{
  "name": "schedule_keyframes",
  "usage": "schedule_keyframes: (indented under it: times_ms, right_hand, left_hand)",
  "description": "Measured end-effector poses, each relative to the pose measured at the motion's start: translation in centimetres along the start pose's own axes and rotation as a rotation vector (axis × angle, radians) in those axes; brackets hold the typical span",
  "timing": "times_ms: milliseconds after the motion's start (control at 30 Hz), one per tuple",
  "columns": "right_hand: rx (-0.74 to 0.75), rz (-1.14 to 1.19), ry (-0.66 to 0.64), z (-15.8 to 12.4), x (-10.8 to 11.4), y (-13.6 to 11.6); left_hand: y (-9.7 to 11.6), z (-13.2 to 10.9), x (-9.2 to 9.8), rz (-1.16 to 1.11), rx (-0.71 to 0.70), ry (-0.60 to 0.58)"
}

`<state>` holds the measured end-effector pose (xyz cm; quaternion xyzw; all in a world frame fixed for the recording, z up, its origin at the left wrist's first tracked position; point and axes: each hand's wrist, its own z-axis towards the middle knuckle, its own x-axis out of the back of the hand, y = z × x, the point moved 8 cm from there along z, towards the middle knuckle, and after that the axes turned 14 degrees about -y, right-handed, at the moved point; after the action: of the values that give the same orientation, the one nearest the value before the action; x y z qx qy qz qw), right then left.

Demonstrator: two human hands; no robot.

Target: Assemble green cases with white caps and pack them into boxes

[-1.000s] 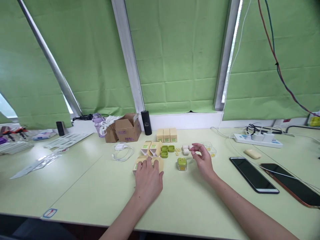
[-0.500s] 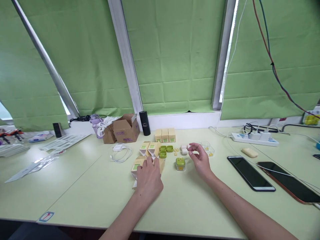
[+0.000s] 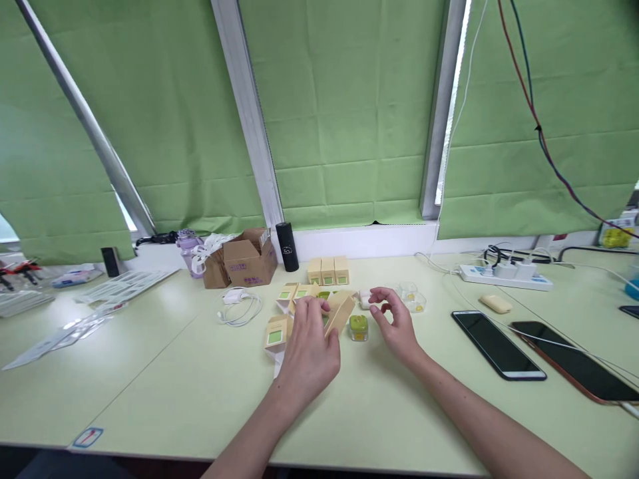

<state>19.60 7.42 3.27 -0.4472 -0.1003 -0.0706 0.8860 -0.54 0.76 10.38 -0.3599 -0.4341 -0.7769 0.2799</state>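
Note:
My left hand (image 3: 308, 351) is closed on a small tan carton (image 3: 341, 311), holding it tilted above the green table (image 3: 160, 372). Another tan carton with a green label (image 3: 275, 331) lies just left of that hand. My right hand (image 3: 395, 322) hovers with its fingers loosely curled and apart, nothing in them that I can see. A small green-lidded jar (image 3: 358, 326) stands between the two hands. A white piece (image 3: 366, 299) lies just behind my right hand's fingers.
Three upright tan cartons (image 3: 327, 270) stand behind, with a black bottle (image 3: 286, 246) and a brown cardboard box (image 3: 247, 256) to their left. A white cable (image 3: 239, 307) lies left. Two phones (image 3: 496, 344) and a power strip (image 3: 504, 275) sit at right.
My left hand has lifted a tan carton off the table and moved it right toward the jar. My right hand has let go of the small white piece and drawn slightly nearer.

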Motion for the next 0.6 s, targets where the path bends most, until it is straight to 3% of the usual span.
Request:
schedule_keyframes:
  times_ms: [167,300,467,600]
  right_hand:
    - [0.001,-0.055,-0.061,0.1,-0.6,-0.2]
    - [-0.022,0.011,-0.156,0.3,-1.7,0.0]
    - [-0.030,0.153,-0.170,0.7,-2.2,0.6]
    - [-0.086,0.194,-0.091,0.8,-1.7,2.2]
  left_hand:
    - [1.4,1.0,0.5,0.001,-0.174,0.222]
    - [2.6,2.0,-0.9,0.177,-0.401,0.325]
    - [2.7,3.2,-3.4,0.369,-0.558,0.377]
    - [2.7,3.3,-4.4,0.333,-0.645,0.365]
